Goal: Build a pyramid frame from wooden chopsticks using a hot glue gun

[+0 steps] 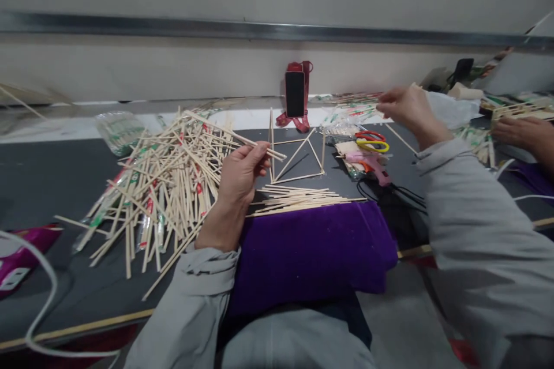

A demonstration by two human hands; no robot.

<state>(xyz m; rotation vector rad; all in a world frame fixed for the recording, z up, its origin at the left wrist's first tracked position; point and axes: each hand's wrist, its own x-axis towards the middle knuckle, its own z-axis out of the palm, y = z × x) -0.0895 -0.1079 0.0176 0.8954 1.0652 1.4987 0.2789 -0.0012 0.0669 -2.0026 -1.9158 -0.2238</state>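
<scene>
My left hand is closed round a pair of thin wooden chopsticks, which point up to the left. Just beyond it a frame of joined chopsticks rests on the dark table, with a few sticks upright at its corners. My right hand is raised above the back right of the table, near clear plastic wrappers. Its fingers are drawn together; what they hold, if anything, cannot be made out. Loose chopsticks lie in a row at the near side of the frame.
A large heap of chopsticks, some wrapped, covers the left side. A pink glue gun and red-and-yellow scissors lie at right. A phone leans upright at the back. Purple cloth hangs over the near edge. Another person's hand is far right.
</scene>
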